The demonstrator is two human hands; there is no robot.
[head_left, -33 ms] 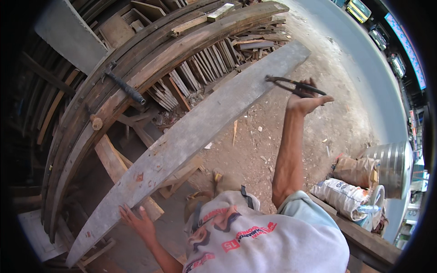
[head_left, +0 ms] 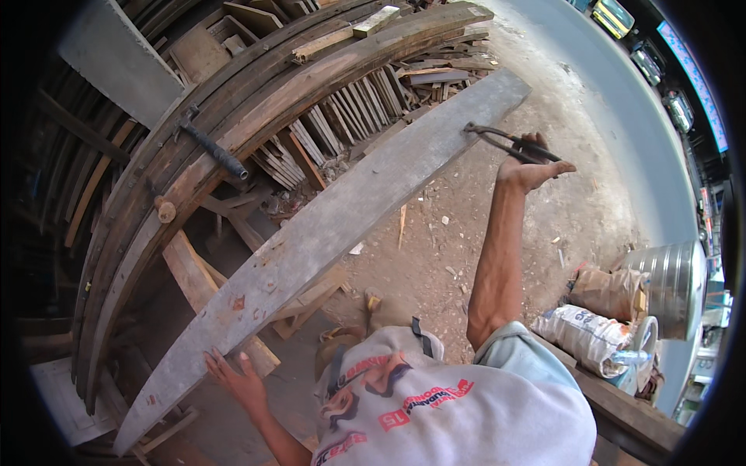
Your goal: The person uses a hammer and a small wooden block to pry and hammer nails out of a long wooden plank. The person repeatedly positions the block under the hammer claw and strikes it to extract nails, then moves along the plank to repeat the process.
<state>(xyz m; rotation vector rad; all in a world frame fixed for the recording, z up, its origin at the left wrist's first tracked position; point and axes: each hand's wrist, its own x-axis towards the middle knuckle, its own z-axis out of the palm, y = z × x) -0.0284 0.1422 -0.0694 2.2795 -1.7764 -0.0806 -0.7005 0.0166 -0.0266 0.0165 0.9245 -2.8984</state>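
A long grey wooden plank (head_left: pixel 350 198) runs slantwise in front of me, from lower left to upper right. My left hand (head_left: pixel 233 378) rests on its near edge toward the lower end, fingers spread. In my right hand (head_left: pixel 531 165) is a pair of dark metal pincers (head_left: pixel 497 138), held by the handles beyond the plank's near edge. The pincers' jaws meet the plank's surface close to its upper right end. Whether a nail is between the jaws is too small to tell. A small dark speck lies on the plank's middle.
Thick curved beams (head_left: pixel 256 144) lie across the left, with a hammer (head_left: pixel 208 144) on them. A wooden support (head_left: pixel 190 268) stands under the plank. Stacked boards (head_left: pixel 353 109) are behind it. At right are a white sack (head_left: pixel 579 335) and a metal drum (head_left: pixel 664 287); a road runs beyond.
My right hand and the pincers have shifted slightly up and to the right along the plank. A small dark speck now shows on the plank's middle. My left hand stays put.
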